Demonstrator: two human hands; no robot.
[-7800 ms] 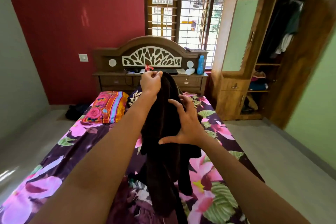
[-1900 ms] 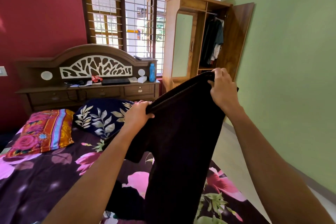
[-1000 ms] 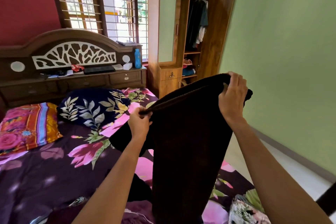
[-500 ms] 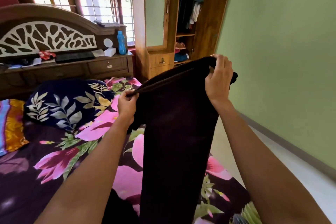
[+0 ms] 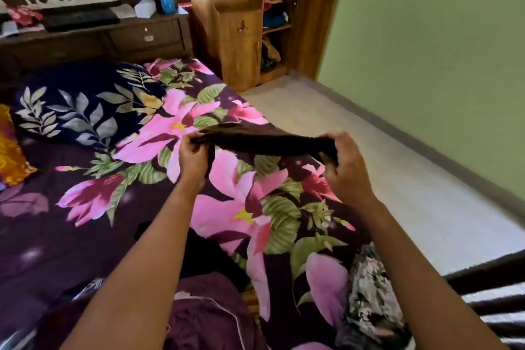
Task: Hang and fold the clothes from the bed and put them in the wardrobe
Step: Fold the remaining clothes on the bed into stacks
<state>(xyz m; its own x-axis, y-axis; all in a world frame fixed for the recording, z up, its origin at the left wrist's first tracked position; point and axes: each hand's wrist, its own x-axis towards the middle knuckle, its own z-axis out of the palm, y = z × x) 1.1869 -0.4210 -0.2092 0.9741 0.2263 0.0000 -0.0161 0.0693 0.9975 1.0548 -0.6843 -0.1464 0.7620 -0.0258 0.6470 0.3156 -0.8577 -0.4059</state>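
Laying the dark brown fabric garment (image 5: 264,140) flat for folding looks like the step in hand. It stretches across mid-frame just above the floral-sheeted bed (image 5: 85,221), with the left hand (image 5: 193,156) pinching one end and the right hand (image 5: 345,162) curled round the other. Best to keep the edge taut and level, lower both ends together, then smooth out the creases.

Home bedroom — bed (image 5: 71,250), pillow (image 5: 85,105), likely wardrobe (image 5: 241,48)
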